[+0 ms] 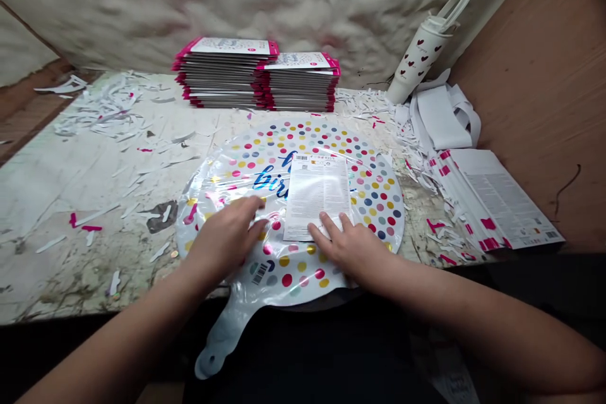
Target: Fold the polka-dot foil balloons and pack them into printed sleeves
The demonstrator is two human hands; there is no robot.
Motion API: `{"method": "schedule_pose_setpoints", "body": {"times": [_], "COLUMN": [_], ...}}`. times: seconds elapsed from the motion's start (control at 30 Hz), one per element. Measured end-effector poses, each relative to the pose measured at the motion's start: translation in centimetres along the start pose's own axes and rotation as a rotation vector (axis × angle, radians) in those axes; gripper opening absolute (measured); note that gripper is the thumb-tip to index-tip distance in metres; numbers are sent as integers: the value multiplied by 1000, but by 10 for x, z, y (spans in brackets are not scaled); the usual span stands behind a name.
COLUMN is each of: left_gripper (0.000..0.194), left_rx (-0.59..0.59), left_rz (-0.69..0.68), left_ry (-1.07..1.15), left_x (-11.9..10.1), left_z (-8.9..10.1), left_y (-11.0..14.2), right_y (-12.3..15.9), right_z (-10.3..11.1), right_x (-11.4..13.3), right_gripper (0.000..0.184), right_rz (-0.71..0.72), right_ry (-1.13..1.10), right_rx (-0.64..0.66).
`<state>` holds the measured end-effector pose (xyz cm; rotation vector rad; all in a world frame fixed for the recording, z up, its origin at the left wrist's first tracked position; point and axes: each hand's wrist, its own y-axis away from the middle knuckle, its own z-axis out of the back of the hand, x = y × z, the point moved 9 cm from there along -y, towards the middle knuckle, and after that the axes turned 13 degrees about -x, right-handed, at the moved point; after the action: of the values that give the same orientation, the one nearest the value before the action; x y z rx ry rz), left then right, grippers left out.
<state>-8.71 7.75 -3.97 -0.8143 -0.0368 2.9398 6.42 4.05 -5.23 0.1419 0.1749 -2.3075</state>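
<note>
A round foil balloon [374,202] printed with coloured dots and blue lettering lies flat on the worktop, its tail hanging past the front edge. A white printed paper insert [317,196] with a barcode lies on the balloon. My left hand [227,240] rests flat on the foil, just left of the insert. My right hand [345,243] has its spread fingertips on the insert's lower edge and the foil. Neither hand grips anything.
Two stacks of pink-edged packets [222,72] stand behind the balloon. Paper scraps [106,107] litter the stained worktop [71,202]. To the right lie printed sheets with pink marks [492,202], white strips and a heart-printed cup [419,63].
</note>
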Motion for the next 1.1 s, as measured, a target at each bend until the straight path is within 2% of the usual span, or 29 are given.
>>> {"method": "schedule_pose_setpoints", "body": {"times": [0.03,0.1,0.13,0.17,0.23,0.3,0.33,0.5,0.57,0.7,0.8,0.87,0.93,1.03,1.1], "left_gripper": [27,35,38,37,28,15,11,3,5,19,21,23,25,25,25], "left_rx": [107,439,549,569,402,217,167,97,101,31,-55,-106,-107,-49,-31], "left_rz": [81,307,428,541,707,796,828,959,917,674,647,662,673,667,663], "left_ry": [140,571,813,1033,1324,1426,1446,1689,1689,1362,1266,1268,1271,1251,1240], "left_x": [0,-12,-22,-29,-30,-21,-19,-20,-22,-14,-7,-4,-5,-11,-13], "left_z": [-6,-35,-46,-52,-58,-61,-63,-69,-67,-48,-38,-34,-33,-34,-33], "left_y": [12,44,57,62,56,47,44,43,43,38,36,35,35,36,38], "right_y": [-2,-3,-1,2,7,10,10,13,12,1,-10,-16,-19,-19,-21], "right_z": [11,41,56,68,83,85,83,71,69,65,66,65,66,70,71], "right_x": [1,5,8,11,17,21,23,23,14,-14,-17,-17,-17,-2,7], "right_gripper": [41,32,29,26,22,20,20,25,27,46,58,54,43,32,27], "right_rz": [17,65,89,105,115,93,74,23,4,-109,-82,-87,-68,92,168], "right_ry": [31,55,50,36,-6,-50,-68,-162,-329,-838,-1029,-1021,-898,-681,-615], "right_rx": [-96,-344,-473,-586,-741,-803,-812,-788,-740,-588,-503,-493,-566,-695,-756]}}
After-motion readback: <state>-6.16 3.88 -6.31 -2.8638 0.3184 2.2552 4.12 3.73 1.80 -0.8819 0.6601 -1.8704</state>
